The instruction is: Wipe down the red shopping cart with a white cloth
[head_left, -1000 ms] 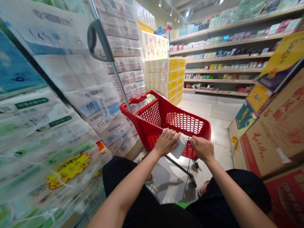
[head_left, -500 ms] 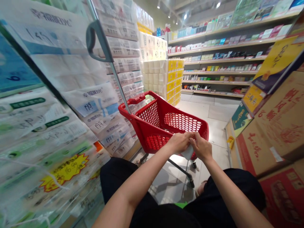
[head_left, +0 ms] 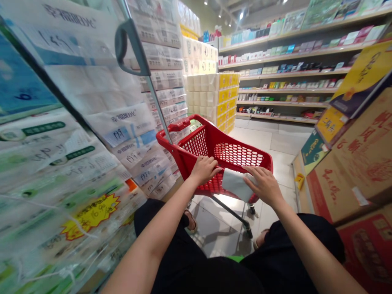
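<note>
Basically a wiping step, by the look of it: pale cloth [head_left: 235, 184] draped over the near side rim of the red plastic shopping cart [head_left: 183, 158], hanging down the outside, nearer the cart's right end. R hand [head_left: 263, 183] has its fingers, slightly spread & bent, on the cloth's R part; can't tell if it pinches or just presses. L hand [head_left: 203, 169] sits on the same rim just L of the cloth, fingers bent over the edge, thumb towards the cloth. Prob. steadying the cart, but how firm the hold is can't be told, nor if the thumb tip touches the cloth's edge.

Next move, if wiping goes on, calls for the R hand to press the cloth flat & slide it along the rim, w/ the L bracing, since the cart's on wheels [head_left: 249, 232] & could roll. Loose cloth could also slip off.

Around: metal rod [head_left: 159, 103] w/ grey looped handle [head_left: 140, 51] rises at the cart's L end. Bundled tissue packs [head_left: 131, 118] stacked along L, yellow-ended packs [head_left: 228, 98] past the cart, stocked shelves [head_left: 288, 73] at back, cardboard cartons [head_left: 361, 163] on the R.
</note>
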{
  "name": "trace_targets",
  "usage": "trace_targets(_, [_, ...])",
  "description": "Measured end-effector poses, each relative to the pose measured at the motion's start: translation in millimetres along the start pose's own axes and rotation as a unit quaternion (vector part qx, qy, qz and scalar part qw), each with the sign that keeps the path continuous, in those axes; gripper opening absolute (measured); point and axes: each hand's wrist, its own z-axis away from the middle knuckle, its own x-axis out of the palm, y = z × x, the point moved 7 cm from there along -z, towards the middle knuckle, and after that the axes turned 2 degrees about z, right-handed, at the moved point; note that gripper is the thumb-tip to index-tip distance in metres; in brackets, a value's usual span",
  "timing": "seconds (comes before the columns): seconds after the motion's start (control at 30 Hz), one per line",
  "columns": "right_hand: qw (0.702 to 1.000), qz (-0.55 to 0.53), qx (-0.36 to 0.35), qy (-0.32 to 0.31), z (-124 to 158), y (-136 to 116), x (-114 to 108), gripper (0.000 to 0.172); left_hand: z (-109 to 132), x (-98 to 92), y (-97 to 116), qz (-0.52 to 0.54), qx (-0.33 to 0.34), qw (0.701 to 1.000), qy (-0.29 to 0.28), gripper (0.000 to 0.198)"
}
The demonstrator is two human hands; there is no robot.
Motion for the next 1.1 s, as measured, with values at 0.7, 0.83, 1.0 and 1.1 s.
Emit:
trace_targets(0.7, [0.984, 0.155, -0.003, -0.086, -2.3, -30.4, 34.9, 0.039, -6.2, 0.8, -0.1, 0.058, -0.009, 0.998, 0.006, 0.043])
trace_targets(0.83, [0.986, 0.125, -0.031, -0.107, 36.4, 13.5, 15.4, 0.038, -7.0, 2.2, -2.8, 0.077, -0.008, 0.997, 0.007, 0.041])
trace_targets(1.0, [0.985, -0.006, -0.119, -0.124, 50.1, 44.6, -3.9, 0.036, -6.5, 2.2, -5.3, 0.088, -0.009, 0.996, 0.002, 0.041])
trace_targets(1.1, [0.982, -0.030, -0.117, -0.142, 44.0, 52.4, -3.1, 0.040, -5.4, 0.6, -5.5, 0.091, -0.007, 0.996, -0.002, 0.042])
